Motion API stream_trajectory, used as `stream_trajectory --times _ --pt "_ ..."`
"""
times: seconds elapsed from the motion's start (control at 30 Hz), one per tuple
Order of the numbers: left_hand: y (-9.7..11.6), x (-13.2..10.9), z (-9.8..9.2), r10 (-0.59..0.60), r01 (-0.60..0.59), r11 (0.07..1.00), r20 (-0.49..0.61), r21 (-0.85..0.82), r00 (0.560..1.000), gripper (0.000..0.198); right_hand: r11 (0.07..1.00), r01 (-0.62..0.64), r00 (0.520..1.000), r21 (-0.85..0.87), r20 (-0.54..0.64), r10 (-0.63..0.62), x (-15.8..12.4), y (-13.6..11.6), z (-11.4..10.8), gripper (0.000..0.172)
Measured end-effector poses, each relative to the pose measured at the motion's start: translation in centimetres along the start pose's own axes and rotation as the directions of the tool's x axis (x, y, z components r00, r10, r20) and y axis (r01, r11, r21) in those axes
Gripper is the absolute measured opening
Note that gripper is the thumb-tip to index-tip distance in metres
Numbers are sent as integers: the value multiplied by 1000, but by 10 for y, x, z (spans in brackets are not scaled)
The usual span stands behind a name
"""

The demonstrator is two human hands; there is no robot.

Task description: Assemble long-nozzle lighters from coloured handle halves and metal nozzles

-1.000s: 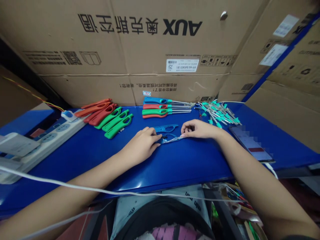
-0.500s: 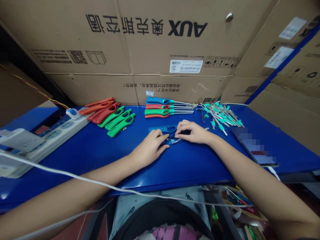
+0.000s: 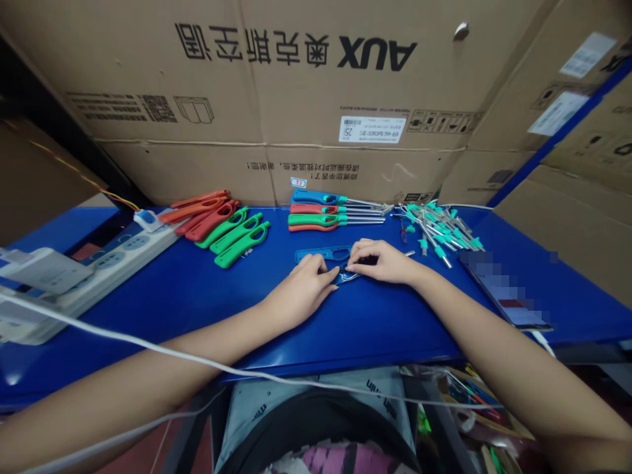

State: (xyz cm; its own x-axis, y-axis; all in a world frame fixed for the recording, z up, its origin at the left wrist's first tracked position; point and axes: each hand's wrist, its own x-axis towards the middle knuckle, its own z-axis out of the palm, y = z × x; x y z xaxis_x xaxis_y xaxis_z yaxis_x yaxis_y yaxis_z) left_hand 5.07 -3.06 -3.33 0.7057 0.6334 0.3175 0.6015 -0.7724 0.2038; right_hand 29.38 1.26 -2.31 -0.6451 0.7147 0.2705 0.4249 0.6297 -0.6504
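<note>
1. Your left hand (image 3: 309, 289), at the centre of the frame, grasps the near blue shell piece (image 3: 342, 279) by its left end, with the thumb and a finger at its two edges. Hold it steady there; a shell this slim would probably twist under a one-sided push.

2. Your right hand (image 3: 379, 261), just right of centre, has its fingertips bent together over the same piece. Whether they pinch a small part or only press, you cannot tell from here, as the fingers hide it.

3. White wires (image 3: 349, 276) show along the near piece, below your right fingertips. Best to press them down flat, clear of the edges, since a strand standing proud could get nipped.

4. Work with light fingertip pressure; small inner parts may well spring out if forced.

5. A metal tube (image 3: 409, 253) pokes out right of your right hand. Mind your knuckles, as a bump there might shift what your fingertips are on.

6. The other blue shell piece (image 3: 316, 254) lies just beyond your fingers, slightly above centre. Avoid nudging it with your left knuckles.

7. Across the lower left, the white cable (image 3: 197, 357) passes over your left forearm in view; a snag could jerk your grip.
</note>
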Motion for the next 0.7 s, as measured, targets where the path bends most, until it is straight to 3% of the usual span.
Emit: stream_trajectory --times 0.17,0.3,0.53,0.6,0.7 --pt "9 4 -7 -12 -10 981 113 194 993 32 1000 9 1000 -8 8 -9 -4 -7 -8 22" --pt "14 3 -9 -35 -5 960 135 281 990 33 1000 -8 999 -26 42 9 -7 -10 -9 27" --pt "1 -4 -10 16 -17 999 34 42 999 28 999 48 994 17 94 -49 -3 -14 2 23" --pt "-3 -4 -10 20 -21 1000 35 7 999 29 999 2 998 50 65 -5 -4 -14 0 26" --pt "-6 -3 -13 25 -23 999 58 -37 998 35 976 -162 986 144 46 157 -6 -13 -6 29"
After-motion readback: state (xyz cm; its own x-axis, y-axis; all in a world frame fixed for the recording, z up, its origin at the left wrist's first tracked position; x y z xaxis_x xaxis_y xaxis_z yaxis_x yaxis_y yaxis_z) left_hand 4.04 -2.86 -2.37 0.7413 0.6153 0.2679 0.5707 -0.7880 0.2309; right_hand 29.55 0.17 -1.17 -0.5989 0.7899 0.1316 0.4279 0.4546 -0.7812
